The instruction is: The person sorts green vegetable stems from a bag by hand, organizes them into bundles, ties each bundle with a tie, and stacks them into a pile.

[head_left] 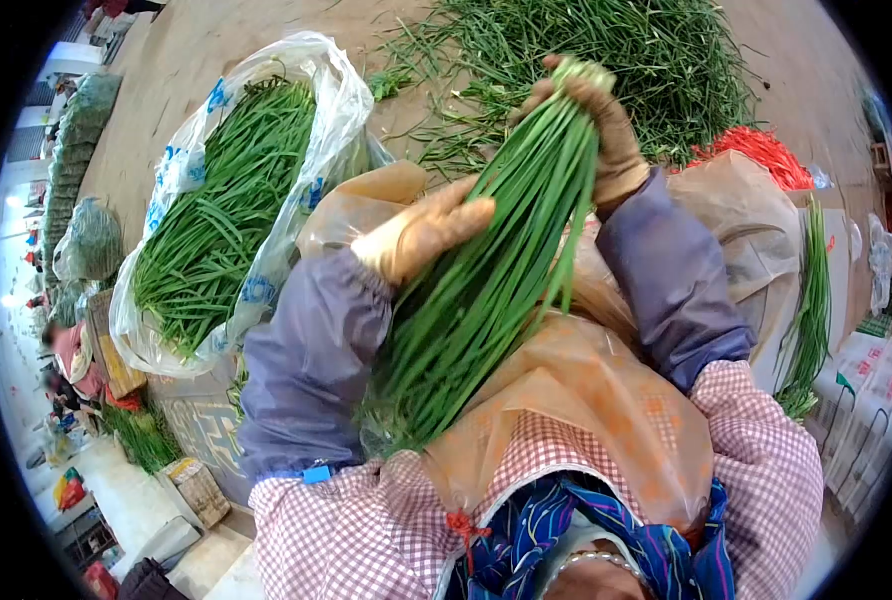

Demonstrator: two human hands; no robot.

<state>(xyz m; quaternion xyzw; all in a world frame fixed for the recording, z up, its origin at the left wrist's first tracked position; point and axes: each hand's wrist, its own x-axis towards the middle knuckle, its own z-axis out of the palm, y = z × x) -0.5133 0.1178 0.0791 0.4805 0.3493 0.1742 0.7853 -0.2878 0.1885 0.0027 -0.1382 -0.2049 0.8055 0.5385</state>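
Observation:
My right hand (606,130), in a tan glove, is wrapped round a bunch of garlic chives (506,270) close to its pale cut ends. The long green leaves hang down from there towards my lap. Against the left side of the leaves rests my left hand (421,235), also gloved, its visible fingers stretched out; part of it is hidden by the bunch. To the left of that hand stands an open clear plastic bag (341,85) filled with more chives (231,200).
A large heap of loose green leaves (616,60) covers the floor ahead. Red ties (761,155) lie to the right, near a thin bunch of chives (814,290). White boxes (866,385) stand at far right. Stacked bagged greens (81,140) line the left.

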